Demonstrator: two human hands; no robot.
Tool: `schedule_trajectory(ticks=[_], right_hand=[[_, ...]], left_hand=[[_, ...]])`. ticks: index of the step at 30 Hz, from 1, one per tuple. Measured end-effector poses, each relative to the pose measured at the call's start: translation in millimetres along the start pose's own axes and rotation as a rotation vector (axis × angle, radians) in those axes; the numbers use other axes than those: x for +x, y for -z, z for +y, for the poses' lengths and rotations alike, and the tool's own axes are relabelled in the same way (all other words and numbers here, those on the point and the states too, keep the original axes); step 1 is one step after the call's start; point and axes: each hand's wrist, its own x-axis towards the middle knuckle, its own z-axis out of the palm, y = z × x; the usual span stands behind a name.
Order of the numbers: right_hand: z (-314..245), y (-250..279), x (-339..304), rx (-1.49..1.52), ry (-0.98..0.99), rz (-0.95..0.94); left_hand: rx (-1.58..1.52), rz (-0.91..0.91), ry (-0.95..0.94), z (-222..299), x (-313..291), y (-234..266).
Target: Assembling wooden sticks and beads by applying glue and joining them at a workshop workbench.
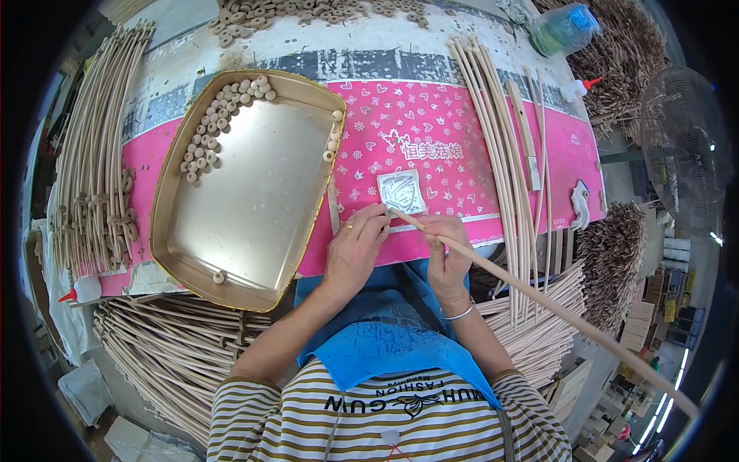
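Observation:
A long, thin wooden stick (531,291) slants from the table's front edge out to the lower right. My right hand (446,250) is closed round it a short way from its tip. My left hand (356,245), with a ring on one finger, pinches at that tip; anything small between those fingers is hidden. Just beyond the tip, a small white square pad (401,192) with grey smears lies on the pink sheet (431,108). Left of my hands stands a shallow gold-rimmed tray (239,185); round wooden beads (202,141) gather along its far and left sides.
Bundled sticks (96,154) lie at the left; more sticks (493,131) lie right of the sheet. Ring-shaped wooden pieces (254,15) cover the far edge. A greenish plastic jar (564,31), a red-tipped glue bottle (579,88) and a fan (681,150) are at the right.

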Motion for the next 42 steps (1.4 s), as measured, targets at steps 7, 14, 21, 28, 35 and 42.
schedule_trajectory(ticks=[7, 14, 21, 28, 35, 42], right_hand=[[0, -7, 1, -0.078, 0.117, 0.016], [11, -15, -8, -0.057, 0.148, 0.102], [14, -10, 5, 0.069, 0.007, 0.127], [-29, 35, 24, 0.317, -0.127, 0.293], [-33, 45, 18, 0.683, -0.354, 0.408], [-34, 40, 13, 0.702, -0.391, 0.413]], left_hand=[[0.028, -0.016, -0.013, -1, 0, -2], [0.061, -0.018, -0.009, 1, 2, -2], [0.043, -0.014, 0.005, 2, 2, -3], [-0.462, 0.033, 0.362, 13, 16, 16], [-0.926, -0.078, 0.417, 29, 32, 18], [-0.771, -0.109, 0.415, 37, 33, 28]])
